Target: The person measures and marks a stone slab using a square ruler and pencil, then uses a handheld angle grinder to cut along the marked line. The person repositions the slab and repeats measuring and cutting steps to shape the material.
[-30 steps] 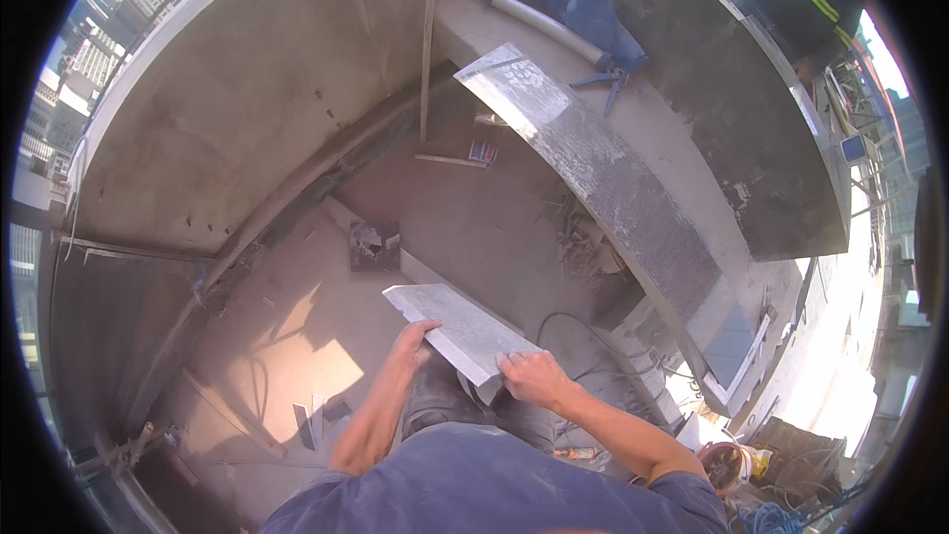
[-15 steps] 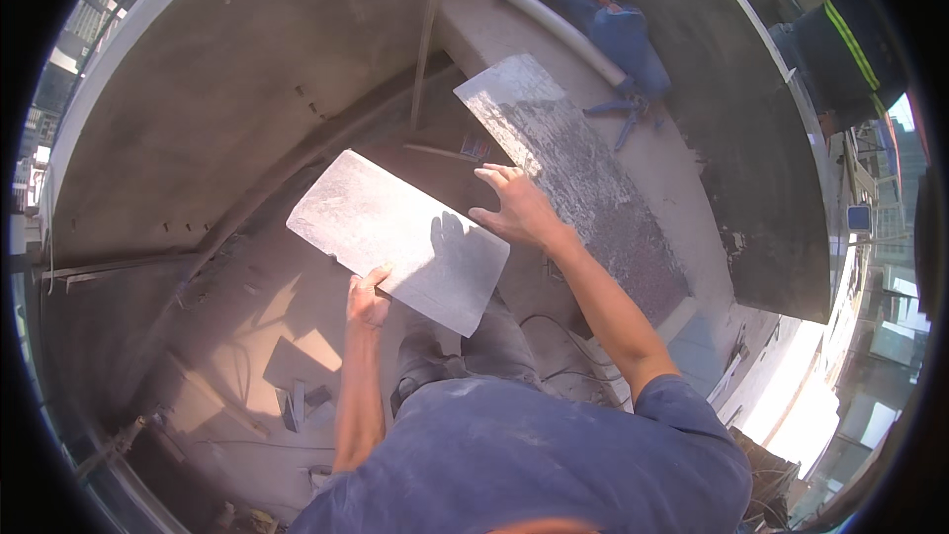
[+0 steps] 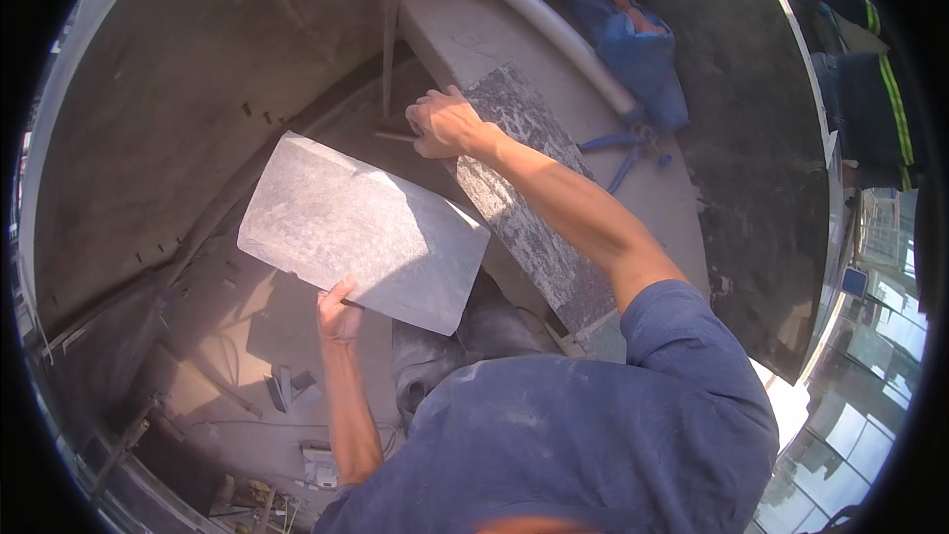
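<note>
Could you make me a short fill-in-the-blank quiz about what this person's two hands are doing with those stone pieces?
1. The left hand holds the pale grey slab by its ____ edge.
2. The right hand rests on the upper end of the long, dark ____ stone strip.
3. Beyond the strip, a white ____ lies across a blue bag on the ledge.

Missing words: lower; speckled; pipe

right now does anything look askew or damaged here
The grey stone tile is held up tilted, gripped only at its lower edge by the left hand. The right hand rests on the speckled slab on the ledge. No visible cracks or spills.
</note>
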A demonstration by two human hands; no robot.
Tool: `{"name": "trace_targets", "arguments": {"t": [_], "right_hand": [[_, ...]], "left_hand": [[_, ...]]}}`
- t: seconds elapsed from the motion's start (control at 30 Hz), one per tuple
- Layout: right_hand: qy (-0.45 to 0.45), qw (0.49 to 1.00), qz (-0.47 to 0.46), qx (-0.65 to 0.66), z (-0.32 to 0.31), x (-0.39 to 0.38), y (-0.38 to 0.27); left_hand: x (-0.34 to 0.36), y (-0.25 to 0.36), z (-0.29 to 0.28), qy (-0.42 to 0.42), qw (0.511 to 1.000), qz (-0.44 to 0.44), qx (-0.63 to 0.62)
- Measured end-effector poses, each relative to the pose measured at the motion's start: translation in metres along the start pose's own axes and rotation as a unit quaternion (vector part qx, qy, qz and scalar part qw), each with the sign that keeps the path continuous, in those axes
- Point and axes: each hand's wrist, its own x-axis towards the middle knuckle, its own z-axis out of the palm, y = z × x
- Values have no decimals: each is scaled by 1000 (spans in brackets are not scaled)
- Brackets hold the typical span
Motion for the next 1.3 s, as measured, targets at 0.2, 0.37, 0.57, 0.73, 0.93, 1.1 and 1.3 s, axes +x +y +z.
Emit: {"name": "trace_targets", "arguments": {"t": [0.2, 0.37, 0.57, 0.73, 0.93, 1.1, 1.3], "right_hand": [[6, 1000, -2, 22, -32, -1, -8], [11, 997, 1, 82, -75, -7, -35], [28, 996, -3, 87, -108, -15, -58], [45, 995, 20, 87, -104, -18, -62], [69, 994, 29, 80, -72, -15, -48], [138, 989, 48, 19, -29, -9, -42], [133, 989, 59, -4, -26, -15, -30]], "left_hand": [[30, 22, 32, -20, 999, -19, 18], [69, 40, 25, -15, 990, -107, 86], [126, 26, 52, -85, 975, -192, 71], [150, -24, 115, -130, 966, -222, 3], [178, -77, 120, -120, 959, -257, 23], [180, -103, 150, -122, 939, -276, -164], [149, -96, 201, -175, 919, 51, 349]]}}
